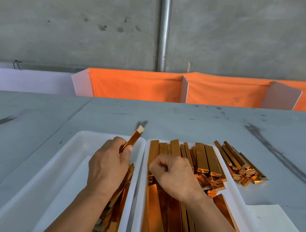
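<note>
One shiny gold strip [134, 138], white-tipped, tilted above left tray [71, 156], pinched in left hand [109, 165]. Right hand [174, 175] curled over gold pile [205, 159] in right tray [234, 191]; grip impossible to tell.

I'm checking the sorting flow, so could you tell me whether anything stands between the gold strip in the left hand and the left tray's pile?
Nothing visible does. The left hand grips the gold strip over the left tray, whose pile lies just beneath it; the right hand is over the right tray.
</note>
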